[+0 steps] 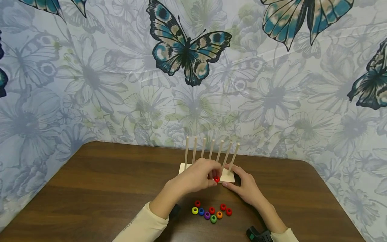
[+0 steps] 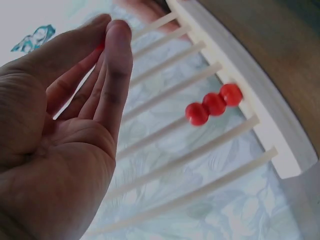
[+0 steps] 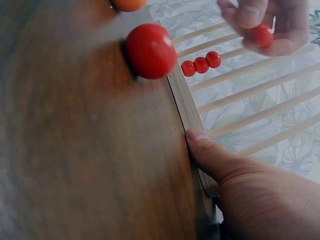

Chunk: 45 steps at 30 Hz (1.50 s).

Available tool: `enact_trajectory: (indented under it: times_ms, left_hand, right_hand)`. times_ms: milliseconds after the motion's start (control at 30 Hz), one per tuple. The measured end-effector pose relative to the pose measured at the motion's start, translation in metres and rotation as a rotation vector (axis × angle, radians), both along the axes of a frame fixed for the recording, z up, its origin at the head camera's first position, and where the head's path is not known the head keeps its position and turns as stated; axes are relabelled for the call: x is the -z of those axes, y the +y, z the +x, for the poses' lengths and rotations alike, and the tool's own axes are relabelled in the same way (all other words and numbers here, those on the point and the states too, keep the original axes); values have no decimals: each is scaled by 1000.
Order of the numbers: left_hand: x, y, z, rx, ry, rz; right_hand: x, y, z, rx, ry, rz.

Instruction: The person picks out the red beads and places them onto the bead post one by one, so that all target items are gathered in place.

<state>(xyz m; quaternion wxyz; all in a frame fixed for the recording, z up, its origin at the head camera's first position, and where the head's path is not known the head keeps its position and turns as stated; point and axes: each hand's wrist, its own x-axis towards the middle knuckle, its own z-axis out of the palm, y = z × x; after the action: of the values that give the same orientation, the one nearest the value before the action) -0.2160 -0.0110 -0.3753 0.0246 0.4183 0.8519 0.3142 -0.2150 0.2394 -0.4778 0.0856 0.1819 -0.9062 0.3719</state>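
A pale wooden pegboard (image 1: 228, 176) carries a row of several thin upright dowels. My left hand (image 1: 199, 174) pinches a red bead (image 1: 216, 179) between thumb and fingertips, in front of the dowels and apart from them in the right wrist view. Three red beads (image 2: 214, 104) are stacked on one dowel at its foot; the left hand hides them in the head view. At the board's right end, my right hand (image 1: 247, 189) grips the base, its thumb (image 3: 202, 142) against the front edge and its fingers reaching to the back.
Loose beads lie on the brown table (image 1: 90, 188) before the board: several red ones (image 1: 223, 207), a yellow bead (image 1: 195, 210), a blue bead (image 1: 201, 211), a purple bead (image 1: 207, 215), a green bead (image 1: 213, 219) and an orange bead (image 1: 219, 214). A butterfly-print cloth (image 1: 193, 111) hangs behind.
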Motion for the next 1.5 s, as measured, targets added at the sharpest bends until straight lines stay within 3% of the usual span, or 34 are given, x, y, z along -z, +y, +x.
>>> enact_trajectory:
  times_ms: [133,400,567,733,1100,1500]
  left_hand:
    - [-9,-7,-3,-59,23,88]
    - [-30,-17,-2,-302,64,306]
    - [-36,-16,-3,-412,182,478]
    - [-34,-11,-6,-501,270,548]
    - [-30,-2,-11,-624,328,569]
    - [-28,-3,-17,-634,360,572]
  right_hand:
    - [0,-1,-1,-2,-11,-1]
    - [0,-1,-2,0,-1,7]
    - [-2,0,-2,10,3,25]
    - [-3,1,-1,14,3,36]
    - [-4,3,-1,0,-1,9]
    - [-5,0,-4,-7,-28,-3]
